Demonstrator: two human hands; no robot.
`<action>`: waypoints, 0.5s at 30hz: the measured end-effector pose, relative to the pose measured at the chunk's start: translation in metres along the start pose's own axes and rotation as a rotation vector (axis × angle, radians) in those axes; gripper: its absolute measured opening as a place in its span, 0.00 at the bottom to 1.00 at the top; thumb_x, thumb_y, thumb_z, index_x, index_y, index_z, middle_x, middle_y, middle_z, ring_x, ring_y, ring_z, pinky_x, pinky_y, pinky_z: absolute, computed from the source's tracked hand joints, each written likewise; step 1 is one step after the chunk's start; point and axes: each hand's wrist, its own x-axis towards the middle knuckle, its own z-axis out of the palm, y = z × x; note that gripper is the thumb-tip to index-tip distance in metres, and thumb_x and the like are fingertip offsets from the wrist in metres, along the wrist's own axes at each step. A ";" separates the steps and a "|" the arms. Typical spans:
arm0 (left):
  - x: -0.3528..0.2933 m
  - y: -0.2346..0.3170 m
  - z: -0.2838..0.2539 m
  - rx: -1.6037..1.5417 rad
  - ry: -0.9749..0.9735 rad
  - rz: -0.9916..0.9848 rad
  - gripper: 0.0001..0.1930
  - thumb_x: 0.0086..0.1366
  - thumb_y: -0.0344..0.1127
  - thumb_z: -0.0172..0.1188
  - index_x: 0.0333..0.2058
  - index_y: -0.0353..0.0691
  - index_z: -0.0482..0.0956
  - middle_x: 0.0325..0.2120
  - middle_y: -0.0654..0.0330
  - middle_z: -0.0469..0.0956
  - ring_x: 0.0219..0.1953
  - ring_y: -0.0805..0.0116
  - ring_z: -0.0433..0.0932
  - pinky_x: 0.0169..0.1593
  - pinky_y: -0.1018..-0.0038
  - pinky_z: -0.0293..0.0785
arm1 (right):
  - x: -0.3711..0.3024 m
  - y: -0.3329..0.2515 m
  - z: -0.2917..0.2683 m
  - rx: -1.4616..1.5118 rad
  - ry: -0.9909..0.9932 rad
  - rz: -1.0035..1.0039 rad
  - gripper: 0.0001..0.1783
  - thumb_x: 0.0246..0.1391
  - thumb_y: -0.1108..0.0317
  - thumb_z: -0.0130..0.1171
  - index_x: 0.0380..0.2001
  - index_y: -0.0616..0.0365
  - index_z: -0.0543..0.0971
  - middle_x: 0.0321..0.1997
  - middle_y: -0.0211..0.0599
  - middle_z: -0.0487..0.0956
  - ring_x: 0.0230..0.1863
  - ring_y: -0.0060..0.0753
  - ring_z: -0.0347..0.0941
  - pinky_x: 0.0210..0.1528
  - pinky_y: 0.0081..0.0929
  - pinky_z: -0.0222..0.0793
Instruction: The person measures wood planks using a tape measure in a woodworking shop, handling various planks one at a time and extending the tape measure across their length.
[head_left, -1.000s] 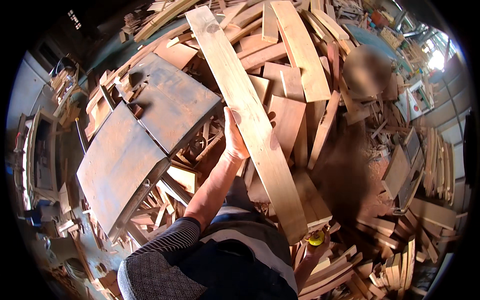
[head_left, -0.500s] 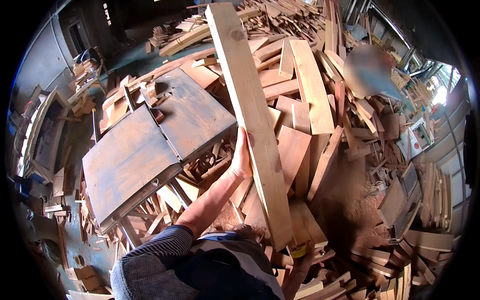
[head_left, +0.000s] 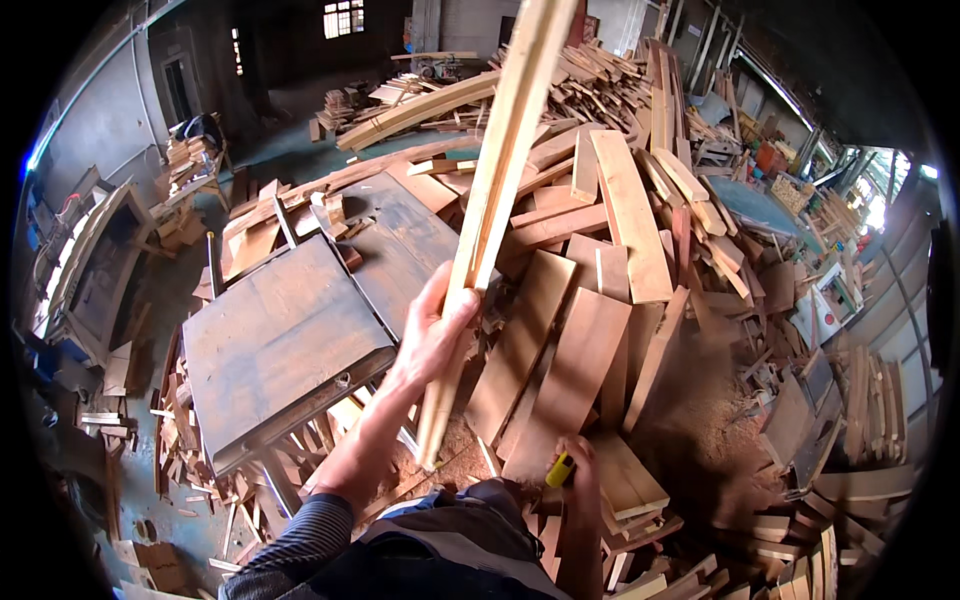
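Observation:
My left hand (head_left: 437,325) is closed around a long pale wooden board (head_left: 503,165). The board stands on a steep slant, its narrow, grooved-looking edge turned up; the top runs out of view and the lower end hangs near my body. Low and to the right, my right hand (head_left: 580,462) is closed on a small yellow tape measure (head_left: 561,470), apart from the board. Beneath my hands lie loose boards (head_left: 580,360) and reddish sawdust.
A saw table (head_left: 285,345) with a dusty metal top stands left of the board, with offcuts (head_left: 335,212) on its far part. A large heap of planks (head_left: 630,215) spreads ahead and right. Stacked boards (head_left: 875,400) lean at the far right. More timber (head_left: 420,110) lies behind.
The board has been turned from its broad face onto its narrow edge and its lower end has swung left. My right hand with the tape measure has moved away from that end.

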 end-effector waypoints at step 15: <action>-0.065 -0.087 -0.078 1.129 0.078 0.228 0.33 0.34 0.46 0.81 0.40 0.36 0.79 0.48 0.52 0.76 0.48 0.48 0.74 0.54 0.54 0.69 | 0.062 -0.020 0.145 -0.073 -0.423 0.186 0.25 0.60 0.61 0.64 0.56 0.62 0.75 0.38 0.36 0.79 0.28 0.25 0.74 0.29 0.23 0.72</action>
